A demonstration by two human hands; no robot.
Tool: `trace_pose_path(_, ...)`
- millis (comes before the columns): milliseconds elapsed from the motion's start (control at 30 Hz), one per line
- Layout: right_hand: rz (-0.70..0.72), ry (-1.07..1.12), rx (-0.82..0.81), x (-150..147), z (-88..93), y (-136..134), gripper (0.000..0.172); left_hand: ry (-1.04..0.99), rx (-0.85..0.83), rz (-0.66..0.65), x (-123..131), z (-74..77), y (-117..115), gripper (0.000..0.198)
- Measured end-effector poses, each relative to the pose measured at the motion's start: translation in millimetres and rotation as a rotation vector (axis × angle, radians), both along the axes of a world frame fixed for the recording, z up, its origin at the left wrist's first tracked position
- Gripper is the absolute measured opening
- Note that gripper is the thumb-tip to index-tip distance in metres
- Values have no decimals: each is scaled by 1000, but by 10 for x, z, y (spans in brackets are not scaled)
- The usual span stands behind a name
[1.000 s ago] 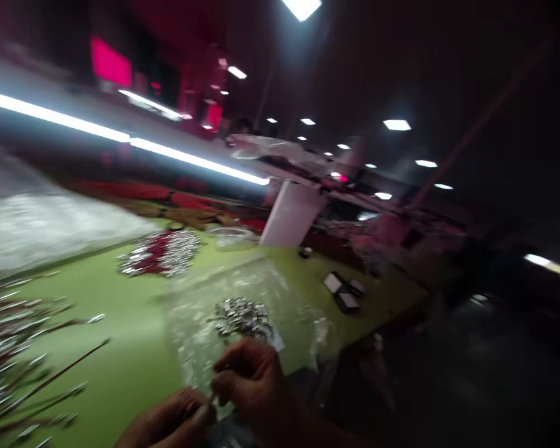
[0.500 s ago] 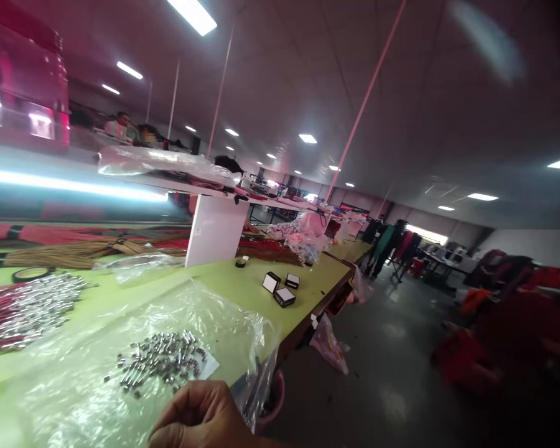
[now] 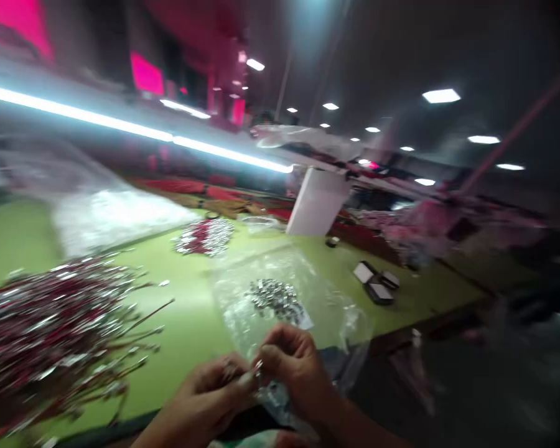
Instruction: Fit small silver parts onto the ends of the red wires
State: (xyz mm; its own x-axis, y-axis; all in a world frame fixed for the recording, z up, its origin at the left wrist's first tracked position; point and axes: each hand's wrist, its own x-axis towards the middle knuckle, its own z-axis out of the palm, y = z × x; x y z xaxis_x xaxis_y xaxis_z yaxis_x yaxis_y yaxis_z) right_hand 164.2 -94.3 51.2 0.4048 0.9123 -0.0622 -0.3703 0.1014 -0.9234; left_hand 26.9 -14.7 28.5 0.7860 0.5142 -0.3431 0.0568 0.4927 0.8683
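Note:
My left hand (image 3: pixel 210 392) and my right hand (image 3: pixel 294 367) meet low in the head view, their fingertips pinching a small silver metal piece (image 3: pixel 258 368). Motion blur hides its exact shape. Just beyond my hands, a heap of small silver metal tubes (image 3: pixel 275 297) lies on a clear plastic bag (image 3: pixel 242 298). To my left, a large pile of red wires with silver ends (image 3: pixel 51 323) spreads over the green table (image 3: pixel 191 305).
A second bundle of red wires with silver ends (image 3: pixel 205 236) lies farther along the table. Several small black-and-white boxes (image 3: pixel 373 280) stand near the table's edge (image 3: pixel 424 339). A white pillar (image 3: pixel 317 202) rises behind them. The dark floor lies to the right.
The view has swung and darkened with blur. My right hand has come back into view, and both hands now meet around the small metal piece. The tubes and bag look unmoved.

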Motion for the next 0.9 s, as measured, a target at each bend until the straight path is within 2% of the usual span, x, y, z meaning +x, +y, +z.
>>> trace_pose_path(167,127,56,-18,46,-127,52,23,-110,-69,-55,-79,-22,57,48)
trace_pose_path(267,167,-4,-52,67,-152,59,21,-115,-77,-47,-116,-15,55,45)
trace_pose_path(400,175,-210,-80,109,-131,54,19,-133,-105,-48,-143,-33,38,43)
trace_pose_path(567,189,-629,-30,135,-28,54,14,-98,-78,35,-172,-38,-6,41)
trace_pose_path(700,233,-819,4,129,24,82,12,-104,-39,34,-190,-125,-21,40)
trace_pose_path(800,252,-779,-62,122,-6,99,12,-141,-49,26,-177,-213,-15,40)
trace_pose_path(900,276,-589,-182,122,-57,106,13,-150,-73,29,-150,-223,-10,40)
